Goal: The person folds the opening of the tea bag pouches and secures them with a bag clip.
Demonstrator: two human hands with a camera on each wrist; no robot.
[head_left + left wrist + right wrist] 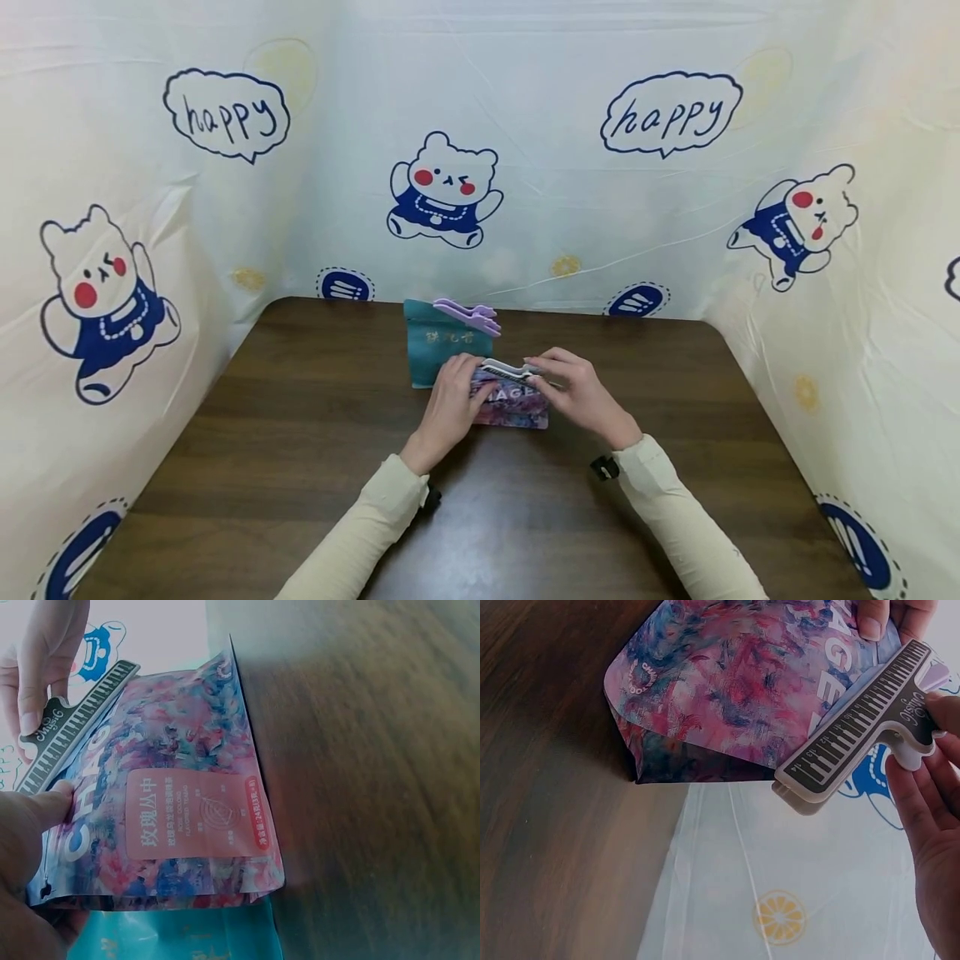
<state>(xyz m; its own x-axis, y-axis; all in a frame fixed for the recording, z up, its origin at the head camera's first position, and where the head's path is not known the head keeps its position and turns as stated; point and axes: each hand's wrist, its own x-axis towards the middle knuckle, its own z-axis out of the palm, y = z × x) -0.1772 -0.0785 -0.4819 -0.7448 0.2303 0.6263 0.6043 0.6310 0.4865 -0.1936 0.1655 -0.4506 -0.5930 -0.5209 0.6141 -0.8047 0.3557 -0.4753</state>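
A pink, blue and purple patterned pouch (517, 414) stands on the table with white lettering on its front. My left hand (448, 400) grips its upper left part, thumb on the front in the left wrist view. My right hand (581, 398) pinches the handle of a clip (862, 716) printed with black and white piano keys. The clip lies along the pouch's top edge; whether its jaws bite there I cannot tell. Behind stands a teal pouch (435, 346) with gold characters, and a purple clip (467, 314) sits across its top right corner.
The brown wooden table (270, 467) extends around the pouches. A pale curtain (555, 192) with printed bears and "happy" bubbles hangs at the back and both sides. Black wrist straps (604, 467) show near the sleeves.
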